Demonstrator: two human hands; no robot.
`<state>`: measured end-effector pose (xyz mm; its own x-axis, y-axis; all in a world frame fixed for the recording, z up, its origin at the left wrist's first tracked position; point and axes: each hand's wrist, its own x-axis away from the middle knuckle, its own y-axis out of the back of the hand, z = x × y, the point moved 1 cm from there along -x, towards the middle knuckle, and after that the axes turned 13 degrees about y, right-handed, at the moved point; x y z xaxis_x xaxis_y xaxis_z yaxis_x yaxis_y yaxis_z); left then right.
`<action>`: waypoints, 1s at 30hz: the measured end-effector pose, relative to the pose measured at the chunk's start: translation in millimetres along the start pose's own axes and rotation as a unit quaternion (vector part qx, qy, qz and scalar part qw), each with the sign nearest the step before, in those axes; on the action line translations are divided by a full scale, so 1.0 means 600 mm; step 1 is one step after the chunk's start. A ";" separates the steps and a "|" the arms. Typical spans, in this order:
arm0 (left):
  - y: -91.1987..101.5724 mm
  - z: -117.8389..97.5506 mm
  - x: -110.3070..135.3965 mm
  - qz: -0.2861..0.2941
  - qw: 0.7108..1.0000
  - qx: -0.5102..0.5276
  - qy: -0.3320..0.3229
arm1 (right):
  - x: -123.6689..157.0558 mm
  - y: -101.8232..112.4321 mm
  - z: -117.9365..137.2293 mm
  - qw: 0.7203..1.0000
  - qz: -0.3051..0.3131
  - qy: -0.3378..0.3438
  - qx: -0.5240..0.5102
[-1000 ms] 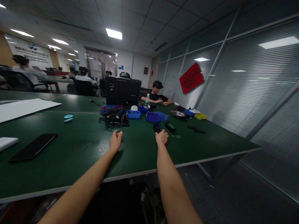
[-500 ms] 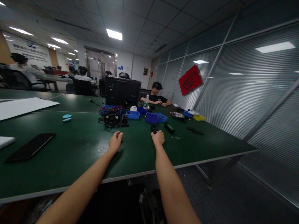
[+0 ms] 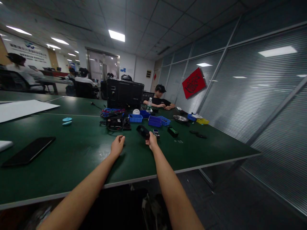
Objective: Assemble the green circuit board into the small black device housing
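Note:
My right hand [image 3: 152, 141] is closed around the near end of a dark, elongated black object [image 3: 142, 131], lifted over the table and tilted to the left. Blur hides what kind of object it is. Just behind that hand lies a small device with a pale screen [image 3: 155, 132], partly covered by my fingers. My left hand [image 3: 117, 145] rests on its side on the green table [image 3: 91, 153], its fingers loosely curled, the thumb apart and nothing visible in it. To the right of the device sits a black box with a green top [image 3: 173, 131].
Blue bins [image 3: 154, 121], a white ball [image 3: 136, 111], a black power unit with cables [image 3: 114, 122] and a monitor [image 3: 125, 92] stand farther back. A metal dish [image 3: 180, 118] is at right. A black tablet-like slab [image 3: 28, 151] lies at left. Across the table sits a person [image 3: 158, 99].
My right hand has lifted the black object and swung it leftward, uncovering the small device with the screen. My left hand stays in place. The view has shifted slightly.

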<state>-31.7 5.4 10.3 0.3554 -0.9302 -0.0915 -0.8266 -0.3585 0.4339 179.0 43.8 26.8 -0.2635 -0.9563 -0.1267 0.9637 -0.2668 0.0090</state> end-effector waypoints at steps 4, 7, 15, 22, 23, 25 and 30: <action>-0.001 0.001 -0.001 0.001 1.000 0.005 0.002 | -0.001 0.000 -0.007 0.993 0.060 -0.097 0.032; -0.001 0.000 -0.001 0.003 1.000 0.011 -0.004 | 0.000 0.022 0.003 0.971 0.065 -0.042 0.226; -0.004 0.003 -0.004 -0.006 1.000 0.017 -0.002 | 0.031 0.027 0.036 0.837 -0.010 0.157 0.523; -0.005 0.003 -0.002 -0.009 1.000 0.026 -0.005 | 0.043 -0.001 0.026 0.813 0.120 0.214 0.528; -0.005 0.003 -0.002 -0.010 1.000 0.023 -0.005 | 0.040 -0.002 0.024 0.826 0.113 0.181 0.521; -0.005 0.002 -0.001 -0.007 1.000 0.020 -0.002 | 0.033 -0.002 0.022 0.851 0.096 0.125 0.501; -0.002 -0.006 0.005 0.000 1.000 -0.003 -0.013 | 0.031 0.000 0.030 0.866 0.070 0.084 0.488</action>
<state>-27.9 3.7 12.7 0.3445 -0.9317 -0.1149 -0.8236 -0.3587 0.4394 173.3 24.0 42.1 -0.0573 -0.9784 -0.1985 0.4694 -0.2018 0.8596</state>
